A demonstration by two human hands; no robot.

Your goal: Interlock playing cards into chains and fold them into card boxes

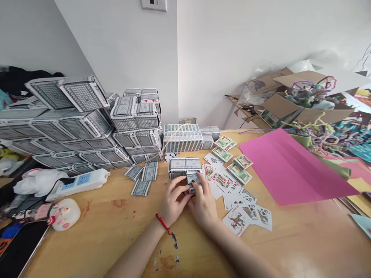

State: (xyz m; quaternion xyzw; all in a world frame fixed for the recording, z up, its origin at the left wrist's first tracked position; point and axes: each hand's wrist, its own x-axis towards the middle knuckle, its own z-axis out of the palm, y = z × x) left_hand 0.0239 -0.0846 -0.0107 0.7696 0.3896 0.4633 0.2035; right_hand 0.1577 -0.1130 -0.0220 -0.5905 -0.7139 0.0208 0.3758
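My left hand (173,199) and my right hand (204,200) come together at the table's middle, fingers closed around a small piece of playing cards (193,178) with grey patterned backs. The fingers hide much of its lower part. Touching or just behind it lies a larger block of playing cards (182,164); I cannot tell whether the two are joined. Face-up playing cards (223,180) are spread beside my right hand, with a joker (237,221) nearest me. Left of my hands lie several face-down cards (142,187).
Stacked card blocks (72,123) rise at the left. Card boxes (182,137) stand in a row behind my hands. A power strip (82,184), a phone (24,247) and a pink sheet (290,166) lie around. Cardboard boxes (313,116) hold pipe cleaners at the right.
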